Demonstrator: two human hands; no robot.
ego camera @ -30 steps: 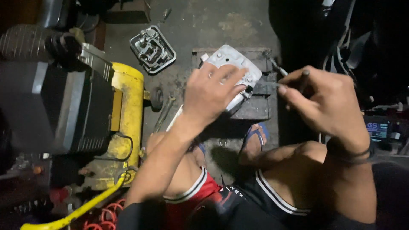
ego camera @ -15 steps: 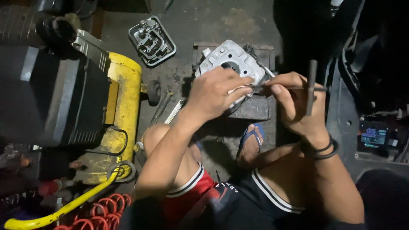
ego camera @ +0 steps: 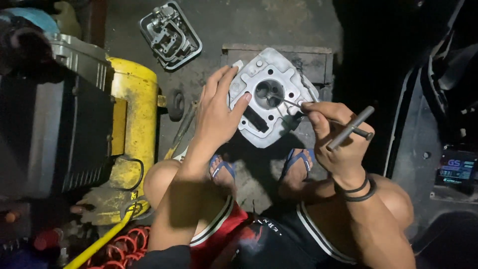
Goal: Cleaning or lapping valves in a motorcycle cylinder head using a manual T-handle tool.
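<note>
While we are steadying the cylinder head [ego camera: 269, 97] on the metal block [ego camera: 313, 62], we are probing its bore.
Our left hand [ego camera: 216, 117] is lying flat and unclenched against the head's left edge; our right hand [ego camera: 336, 139] is pinching a thin-stemmed tool [ego camera: 348, 128], tip inside the round chamber. We are judging that firm downward pressure and a level stem are preventing slips or scoring.

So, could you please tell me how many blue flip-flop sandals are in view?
2: one blue flip-flop sandal below the left hand, the other below the grey metal cylinder head, beside the right hand.
</note>
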